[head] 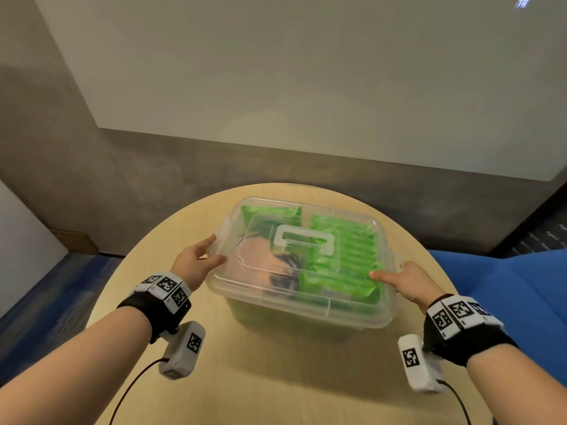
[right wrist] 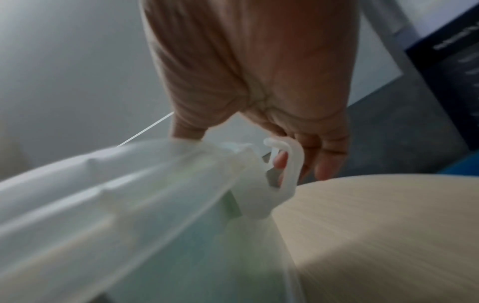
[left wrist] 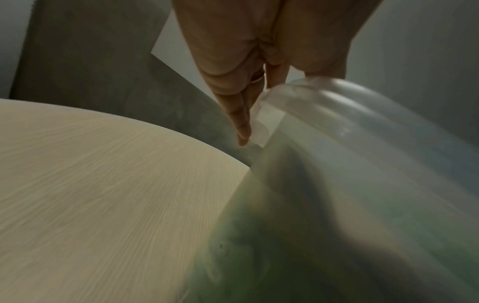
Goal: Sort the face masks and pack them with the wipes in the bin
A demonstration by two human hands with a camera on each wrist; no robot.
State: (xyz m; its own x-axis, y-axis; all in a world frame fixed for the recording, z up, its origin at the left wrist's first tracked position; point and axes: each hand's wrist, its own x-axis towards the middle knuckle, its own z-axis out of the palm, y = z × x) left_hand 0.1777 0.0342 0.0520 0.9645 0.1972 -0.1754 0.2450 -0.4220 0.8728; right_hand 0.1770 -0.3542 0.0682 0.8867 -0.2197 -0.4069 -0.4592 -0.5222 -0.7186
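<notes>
A clear plastic storage bin [head: 306, 314] sits on the round pale wooden table [head: 251, 378], and its translucent lid with a moulded carry handle [head: 302, 240] lies across the top. Through the lid, green wipe packets [head: 343, 256] show in rows filling the right side and the far-left corner. In the left-centre space there is a pinkish shape with something dark beside it, probably the face masks [head: 264, 262], though the plastic blurs them too much to be sure. Judging from this, the packing looks finished and the closing step is in hand.

The 2 hands take opposite ends of the lid, which suits seating it evenly and working both side clips together. The left hand [head: 196, 262] has its thumb on the lid's rim and its fingers [left wrist: 242, 123] reaching straight down against the white left latch [head: 222, 237], so it is pressing rather than gripping; the hand is largely uncurled. The right hand [head: 408, 280] lays its thumb along the lid's top edge while its fingers curl loosely behind the white right latch [right wrist: 274, 180], which stands swung out from the wall of the bin, apparently not yet snapped home. One fingertip shows through the latch's opening in the right wrist view.

Whether the left latch is engaged cannot be told. The thumbs on top likely hold the lid down as counter-pressure for the clips.
</notes>
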